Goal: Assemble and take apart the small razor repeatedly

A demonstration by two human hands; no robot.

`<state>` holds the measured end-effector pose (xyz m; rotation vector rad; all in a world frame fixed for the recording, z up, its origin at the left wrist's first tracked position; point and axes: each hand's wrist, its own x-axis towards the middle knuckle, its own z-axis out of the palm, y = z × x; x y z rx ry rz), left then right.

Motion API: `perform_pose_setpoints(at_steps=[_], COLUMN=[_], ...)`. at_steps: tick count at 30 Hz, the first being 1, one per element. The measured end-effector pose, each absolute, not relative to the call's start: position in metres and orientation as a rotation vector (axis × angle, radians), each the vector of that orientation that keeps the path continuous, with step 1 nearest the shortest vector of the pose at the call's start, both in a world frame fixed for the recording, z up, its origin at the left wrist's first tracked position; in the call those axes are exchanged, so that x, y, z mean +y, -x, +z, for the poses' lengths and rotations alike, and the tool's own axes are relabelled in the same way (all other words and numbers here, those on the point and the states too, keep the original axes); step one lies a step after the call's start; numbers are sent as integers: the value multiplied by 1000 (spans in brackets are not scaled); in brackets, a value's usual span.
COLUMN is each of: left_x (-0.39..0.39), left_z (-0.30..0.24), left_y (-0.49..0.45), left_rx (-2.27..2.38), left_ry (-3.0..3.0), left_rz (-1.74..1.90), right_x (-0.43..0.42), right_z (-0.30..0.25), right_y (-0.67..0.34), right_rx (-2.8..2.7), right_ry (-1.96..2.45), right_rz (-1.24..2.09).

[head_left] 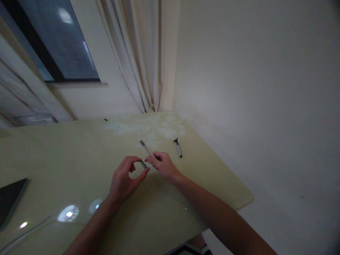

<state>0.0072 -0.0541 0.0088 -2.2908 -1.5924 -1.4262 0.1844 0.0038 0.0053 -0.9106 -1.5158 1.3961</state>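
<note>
Between the thumb and fingertips of my left hand (124, 179) is a small, narrow dark piece with a light edge, which looks like a razor cartridge (143, 164). My right hand (164, 165) is closed round a slim, pale brush-like stick (147, 148) with a dark grey end that points up and to the left. Both hands are close together above the table, the stick just beyond the cartridge. A razor (178, 148) with a black head and a grey-and-black handle lies on the table past my right hand.
The glossy pale-green table (66, 152) meets a wall on the right and has a rounded near-right corner. A dark flat object (12, 198) and a thin cable (26, 232) lie at the left. A tiny black piece (105, 119) is near the far edge, below the curtains (140, 53).
</note>
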Motion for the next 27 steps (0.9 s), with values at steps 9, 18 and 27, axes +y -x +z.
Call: perform_pose_setpoints(at_steps=[9,18,27], left_x=[-59,-55,-53], left_z=[3,12,9], left_y=[-9,-7,-3], left_rx=[-1643,-1727,-1663], left_ry=[2301,2528,2656], left_rz=[-1419,-1696,-1805], right_x=[1,4,7], right_z=[3,8,7], right_y=[-189,-195,-193], right_rx=[-1588,-1605,-1483], right_ry=[872,910,903], right_rz=[1504,1473,1673])
